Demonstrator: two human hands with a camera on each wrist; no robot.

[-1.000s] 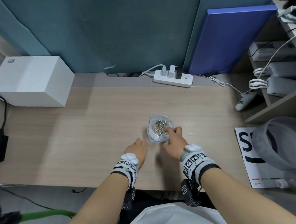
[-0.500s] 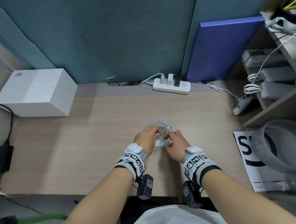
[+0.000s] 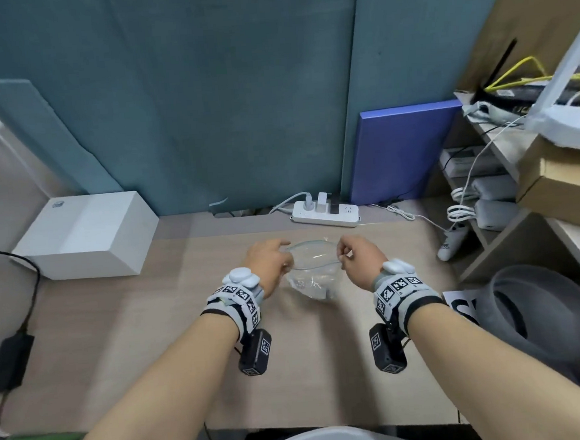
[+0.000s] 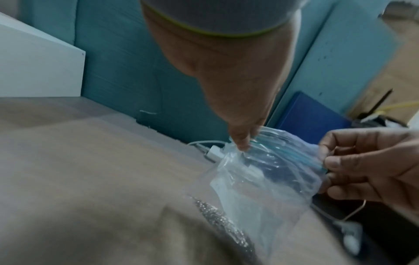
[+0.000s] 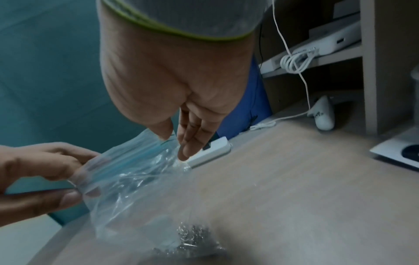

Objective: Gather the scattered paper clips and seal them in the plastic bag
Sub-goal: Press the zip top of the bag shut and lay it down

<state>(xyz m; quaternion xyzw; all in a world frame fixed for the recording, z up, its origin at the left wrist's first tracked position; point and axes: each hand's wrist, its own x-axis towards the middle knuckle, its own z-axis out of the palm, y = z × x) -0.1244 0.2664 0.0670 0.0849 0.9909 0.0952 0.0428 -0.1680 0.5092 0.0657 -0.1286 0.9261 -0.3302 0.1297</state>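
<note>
Head view first: we see our left hand (image 3: 267, 262) and right hand (image 3: 360, 259) each pinching an end of the clear plastic bag's (image 3: 311, 270) mouth above the desk (image 3: 152, 332), a power strip (image 3: 326, 214) at twelve o'clock. Left wrist view adds what blurs there: paper clips (image 4: 222, 222) heaped in the bag's bottom, at six o'clock. Right wrist view shows the blue zip strip (image 5: 136, 154) between both pinches.

Office cubicle, teal partition panels (image 3: 239, 103), wooden desk (image 3: 151, 315), power strip (image 3: 326, 213), shelves of cables (image 3: 491, 178)
</note>
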